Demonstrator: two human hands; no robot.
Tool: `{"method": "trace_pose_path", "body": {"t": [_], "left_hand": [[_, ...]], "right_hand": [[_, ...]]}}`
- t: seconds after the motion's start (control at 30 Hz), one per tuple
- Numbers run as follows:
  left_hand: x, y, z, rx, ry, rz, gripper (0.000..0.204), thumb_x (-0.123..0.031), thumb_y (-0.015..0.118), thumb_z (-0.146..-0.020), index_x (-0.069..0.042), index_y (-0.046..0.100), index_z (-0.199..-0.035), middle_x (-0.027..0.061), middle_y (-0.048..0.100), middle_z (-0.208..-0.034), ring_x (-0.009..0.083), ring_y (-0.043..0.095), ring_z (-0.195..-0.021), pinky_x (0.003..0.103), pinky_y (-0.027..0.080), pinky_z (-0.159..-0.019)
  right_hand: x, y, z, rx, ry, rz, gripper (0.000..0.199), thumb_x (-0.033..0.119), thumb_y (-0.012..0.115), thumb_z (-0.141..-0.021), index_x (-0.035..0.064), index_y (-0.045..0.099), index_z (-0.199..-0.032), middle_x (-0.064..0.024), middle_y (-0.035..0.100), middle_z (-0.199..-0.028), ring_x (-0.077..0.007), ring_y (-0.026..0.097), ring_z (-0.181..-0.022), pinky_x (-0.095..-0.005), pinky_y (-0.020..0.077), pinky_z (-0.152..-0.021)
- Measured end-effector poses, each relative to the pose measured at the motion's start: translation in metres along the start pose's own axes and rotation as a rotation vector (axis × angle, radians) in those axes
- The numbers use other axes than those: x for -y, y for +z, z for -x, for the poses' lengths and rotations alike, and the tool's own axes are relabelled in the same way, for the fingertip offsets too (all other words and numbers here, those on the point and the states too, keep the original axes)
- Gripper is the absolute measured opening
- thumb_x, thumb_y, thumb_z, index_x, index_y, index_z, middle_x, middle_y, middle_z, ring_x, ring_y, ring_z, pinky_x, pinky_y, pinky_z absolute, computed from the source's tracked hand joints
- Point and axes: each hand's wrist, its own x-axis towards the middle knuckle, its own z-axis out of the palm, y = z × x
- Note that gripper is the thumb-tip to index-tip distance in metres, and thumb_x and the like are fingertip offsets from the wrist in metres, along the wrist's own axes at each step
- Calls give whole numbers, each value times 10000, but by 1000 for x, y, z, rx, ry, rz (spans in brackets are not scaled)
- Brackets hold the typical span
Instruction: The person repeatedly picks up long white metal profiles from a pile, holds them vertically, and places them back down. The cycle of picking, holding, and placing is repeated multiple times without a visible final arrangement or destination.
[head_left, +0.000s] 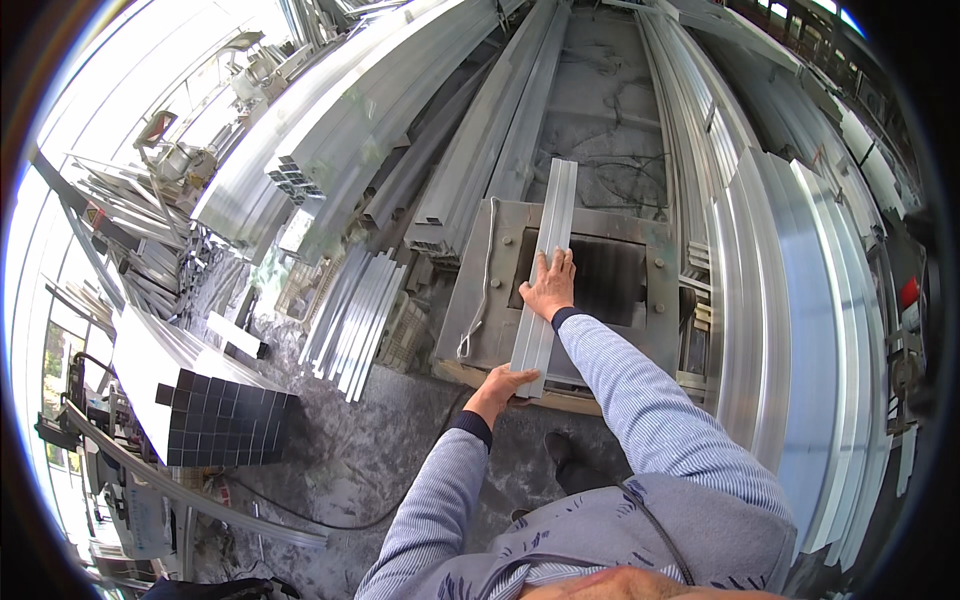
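Note:
A long silvery metal profile (561, 205) lies lengthwise over a grey metal machine (465, 300) that has a dark rectangular opening (608, 280). At the profile's near end, my left hand (498, 388) grips the edge, thumb on top and fingers curled beneath. My right hand (549, 284) is laid across the middle of the profile, palm down, with its fingers bent over the top. The profile's far end reaches past the machine's back edge. A pale cord (488, 270) hangs along the machine's left side.
Long profiles (480, 150) are stacked beyond the machine, and more (755, 300) stand at the right. Thin strips (355, 320) rest on a crate (404, 332) at the left. Nearer lies a stack of dark-ended tubes (225, 420). A cable (330, 522) crosses the dusty floor.

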Motion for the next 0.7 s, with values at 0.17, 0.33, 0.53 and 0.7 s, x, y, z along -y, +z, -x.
{"method": "trace_pose_path", "body": {"t": [0.17, 0.33, 0.53, 0.7], "left_hand": [[35, -1, 26, 43, -19, -30, 580, -332, 882, -983, -92, 695, -1477, 74, 758, -1355, 268, 717, -1231, 520, 627, -959], [110, -8, 73, 18, -51, -51, 613, -306, 876, -979, -62, 664, -1500, 95, 764, -1298, 275, 761, -1120, 490, 649, -938], [191, -27, 132, -19, -12, -34, 542, -304, 899, -967, -32, 729, -1404, 78, 797, -1200, 208, 770, -1037, 398, 643, -840], [239, -36, 181, -30, 20, -93, 497, -314, 881, -980, -31, 747, -1365, 80, 798, -1158, 211, 766, -955, 385, 630, -812]], "right_hand": [[3, 1, 47, -69, -15, -31, 893, 424, 762, -898, 30, 487, -1650, -348, 339, -1716, -584, 248, -1638, -624, 274, -1333], [23, 3, 136, -43, -7, -55, 895, 400, 769, -889, 25, 482, -1649, -356, 306, -1729, -593, 224, -1646, -632, 261, -1346], [54, 0, 225, 44, 4, -102, 934, 414, 733, -928, 31, 415, -1718, -354, 222, -1782, -579, 114, -1686, -609, 201, -1384], [73, -1, 286, 98, 7, -126, 950, 448, 707, -940, 15, 401, -1728, -364, 169, -1801, -596, 63, -1688, -615, 130, -1400]]}}
